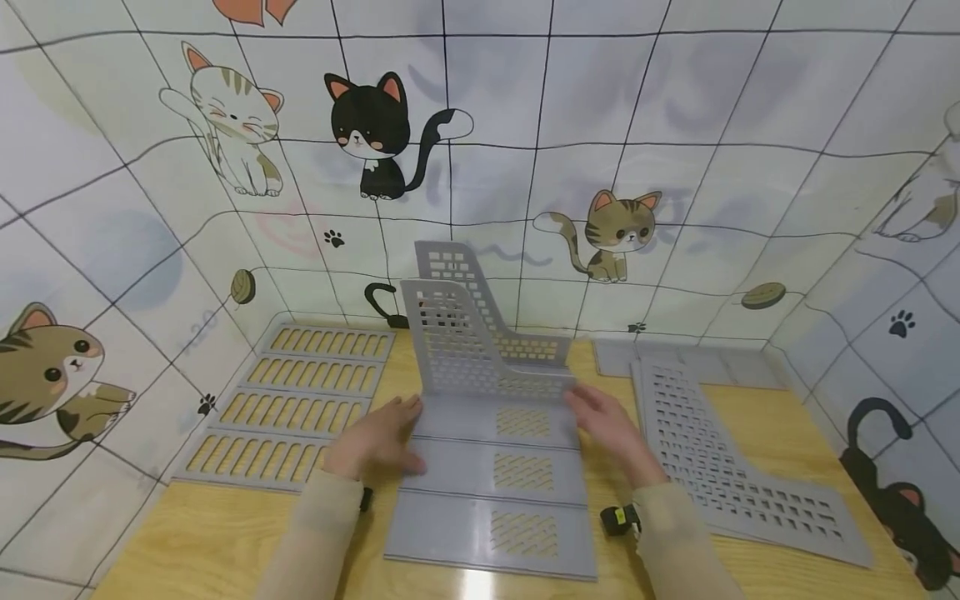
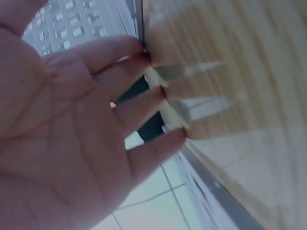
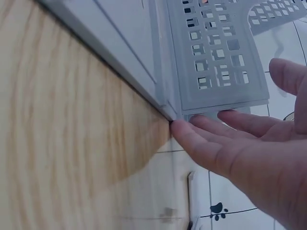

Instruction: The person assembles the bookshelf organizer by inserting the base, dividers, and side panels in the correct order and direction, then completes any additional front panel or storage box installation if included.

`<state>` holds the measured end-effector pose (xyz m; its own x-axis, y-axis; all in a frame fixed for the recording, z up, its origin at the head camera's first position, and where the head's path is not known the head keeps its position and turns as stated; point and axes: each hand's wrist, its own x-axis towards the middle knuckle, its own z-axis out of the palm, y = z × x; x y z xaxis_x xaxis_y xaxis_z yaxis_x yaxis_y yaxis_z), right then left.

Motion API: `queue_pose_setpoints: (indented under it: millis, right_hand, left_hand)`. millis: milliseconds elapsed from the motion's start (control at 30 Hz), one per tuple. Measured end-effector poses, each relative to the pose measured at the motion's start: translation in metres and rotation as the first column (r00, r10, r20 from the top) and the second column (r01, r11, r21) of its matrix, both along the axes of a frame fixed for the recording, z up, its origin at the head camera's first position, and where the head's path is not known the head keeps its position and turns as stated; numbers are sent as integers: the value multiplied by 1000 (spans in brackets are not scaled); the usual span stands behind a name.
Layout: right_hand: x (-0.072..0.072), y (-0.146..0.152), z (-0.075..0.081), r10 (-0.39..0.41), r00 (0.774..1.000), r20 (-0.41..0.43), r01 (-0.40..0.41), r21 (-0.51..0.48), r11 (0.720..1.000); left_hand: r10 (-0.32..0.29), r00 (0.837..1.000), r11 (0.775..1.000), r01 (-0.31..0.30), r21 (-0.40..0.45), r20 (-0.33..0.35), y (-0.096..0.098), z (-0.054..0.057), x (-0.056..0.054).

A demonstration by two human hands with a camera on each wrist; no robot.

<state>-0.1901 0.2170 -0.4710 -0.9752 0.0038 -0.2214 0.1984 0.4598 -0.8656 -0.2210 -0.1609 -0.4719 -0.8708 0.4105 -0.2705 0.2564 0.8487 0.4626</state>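
In the head view, a grey plastic panel [image 1: 450, 465] with slotted patches lies flat on the wooden table, creased into sections. At its far end stand two grey perforated side panels, the front one [image 1: 468, 377] before the rear one [image 1: 542, 348], both with a stepped, curved outline. My left hand [image 1: 378, 440] is at the flat panel's left edge, its fingers [image 2: 134, 108] extended and fingertips down at the tabletop. On the opposite side, my right hand [image 1: 606, 423] touches the corner where front side panel and flat panel meet, fingers [image 3: 201, 143] nearly straight and thumb apart.
To the left lies a slotted grey panel [image 1: 303, 398]. On the right rests another perforated side panel [image 1: 738, 475], partly over a plain grey strip [image 1: 738, 367]. A tiled sheet [image 1: 495, 92] printed with cats rises behind the wooden table [image 1: 202, 542] and along both sides.
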Motion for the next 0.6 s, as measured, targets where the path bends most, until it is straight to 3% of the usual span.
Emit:
queue_pose_setpoints:
  millis: [133, 300, 400, 467, 533, 600]
  right_hand:
    - [1, 6, -4, 1, 1000, -22, -1, 23, 1000]
    - [19, 38, 3, -38, 997, -74, 53, 219, 974]
    - [37, 74, 11, -91, 994, -64, 109, 380, 919]
    - [49, 100, 12, -128, 991, -35, 129, 483, 866]
    - [60, 126, 10, -143, 989, 19, 108, 567, 817]
    - [71, 146, 6, -150, 984, 93, 61, 617, 784]
  left_hand:
    - [-25, 997, 997, 19, -75, -78, 7, -4, 3]
    - [-12, 994, 994, -1, -111, -113, 13, -2, 9]
    - [-5, 995, 993, -6, -118, -99, 15, 1, 14]
    - [-4, 995, 992, -8, -127, -99, 16, 2, 17]
    - [-1, 994, 991, -14, -132, -112, 18, 2, 19]
    - [5, 990, 988, -26, -152, -138, 20, 1, 20]
